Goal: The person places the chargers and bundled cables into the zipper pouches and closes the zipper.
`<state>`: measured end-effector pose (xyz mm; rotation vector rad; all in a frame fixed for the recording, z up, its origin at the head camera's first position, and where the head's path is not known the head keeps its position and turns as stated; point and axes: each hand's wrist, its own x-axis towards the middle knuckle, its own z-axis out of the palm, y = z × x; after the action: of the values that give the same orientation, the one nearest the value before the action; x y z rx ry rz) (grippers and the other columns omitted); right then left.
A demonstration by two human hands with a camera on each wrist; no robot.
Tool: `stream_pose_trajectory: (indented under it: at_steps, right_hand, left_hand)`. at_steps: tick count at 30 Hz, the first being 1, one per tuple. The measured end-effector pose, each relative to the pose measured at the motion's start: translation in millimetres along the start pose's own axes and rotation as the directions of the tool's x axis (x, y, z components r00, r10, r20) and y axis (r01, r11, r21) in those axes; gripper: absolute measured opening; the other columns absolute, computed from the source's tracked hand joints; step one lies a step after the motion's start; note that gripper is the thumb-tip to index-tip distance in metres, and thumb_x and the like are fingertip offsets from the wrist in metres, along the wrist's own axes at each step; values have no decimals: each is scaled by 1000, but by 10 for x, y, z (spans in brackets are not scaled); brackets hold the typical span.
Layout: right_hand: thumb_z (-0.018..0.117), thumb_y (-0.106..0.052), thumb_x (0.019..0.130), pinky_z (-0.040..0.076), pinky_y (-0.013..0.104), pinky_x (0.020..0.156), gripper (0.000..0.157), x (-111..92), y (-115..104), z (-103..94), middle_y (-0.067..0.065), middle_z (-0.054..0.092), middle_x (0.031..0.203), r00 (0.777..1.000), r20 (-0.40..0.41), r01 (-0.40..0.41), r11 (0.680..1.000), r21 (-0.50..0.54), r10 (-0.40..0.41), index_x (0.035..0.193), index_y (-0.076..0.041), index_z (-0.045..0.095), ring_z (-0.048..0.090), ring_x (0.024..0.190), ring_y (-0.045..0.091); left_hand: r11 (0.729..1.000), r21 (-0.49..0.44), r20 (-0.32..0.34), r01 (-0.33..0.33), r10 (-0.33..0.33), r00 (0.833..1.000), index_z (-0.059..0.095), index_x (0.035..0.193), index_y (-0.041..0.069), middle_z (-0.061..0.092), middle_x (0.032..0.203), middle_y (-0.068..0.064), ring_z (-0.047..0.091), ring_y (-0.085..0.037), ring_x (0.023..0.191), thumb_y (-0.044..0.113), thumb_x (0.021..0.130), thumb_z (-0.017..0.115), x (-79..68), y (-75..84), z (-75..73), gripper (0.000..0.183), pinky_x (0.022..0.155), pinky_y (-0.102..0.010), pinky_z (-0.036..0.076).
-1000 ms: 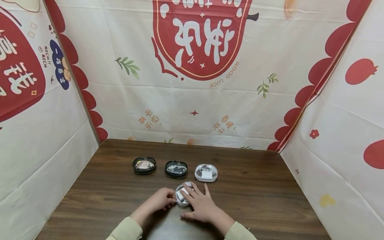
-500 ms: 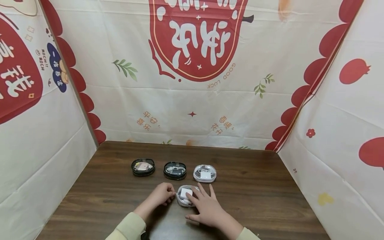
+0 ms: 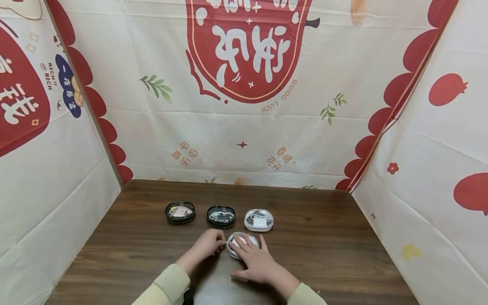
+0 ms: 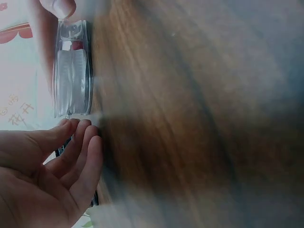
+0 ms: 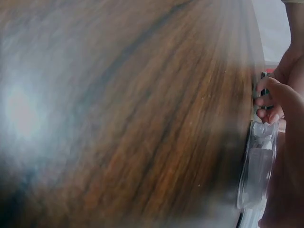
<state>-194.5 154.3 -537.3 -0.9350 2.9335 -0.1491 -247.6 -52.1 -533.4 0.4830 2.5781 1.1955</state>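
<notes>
A clear oval zip pouch with white trim (image 3: 230, 250) lies flat on the table in the head view, a white block inside it. My left hand (image 3: 209, 244) is at its left end. In the left wrist view the thumb and forefinger pinch a small zipper pull (image 4: 69, 115) at the pouch's end, the other fingers loosely bent. From the right, my right hand (image 3: 260, 263) rests on top of the pouch with fingers spread and fairly straight, covering much of it. The right wrist view shows the pouch's side (image 5: 259, 166) close to the tabletop.
Behind the hands stand a black-trimmed pouch with a pinkish item (image 3: 180, 212), a second black-trimmed pouch with a cable (image 3: 220, 217), and a white-trimmed pouch with a white charger and cable (image 3: 259, 220). Printed cloth walls (image 3: 244, 127) enclose the brown wooden table (image 3: 324, 245).
The right fingers drew back toward the pouch's right side, then spread over its top again. The pouch turned slightly. My left hand stayed at its left end.
</notes>
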Motion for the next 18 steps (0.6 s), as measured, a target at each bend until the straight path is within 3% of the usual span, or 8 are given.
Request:
stream_pose_trajectory:
  at_steps: [5,14,18]
  right_hand:
    - [53,-71,85,11,71,106,86,-1,0,10,0,25,159,1000,-8,-12,1000,-6,12,154,-26,30,21,145,28]
    - [55,-70,84,11,71,106,86,0,-24,22,-1,21,160,999,-11,-33,999,-7,33,153,-25,32,19,145,28]
    - [54,-70,84,10,71,106,86,8,-43,46,-2,22,160,999,-10,-38,999,-5,38,153,-25,32,19,145,28]
  left_hand:
    - [1000,6,10,-30,30,1000,59,72,7,57,64,-3,52,-13,53,-1,90,63,-100,-2,22,20,43,-26,45]
    - [991,-128,42,-39,45,998,57,73,2,60,65,-3,54,-14,55,-4,88,63,-225,85,173,17,43,-25,46]
    - [990,-138,22,-35,39,999,58,73,3,60,65,-3,55,-14,55,-3,88,63,-234,77,210,17,43,-25,46]
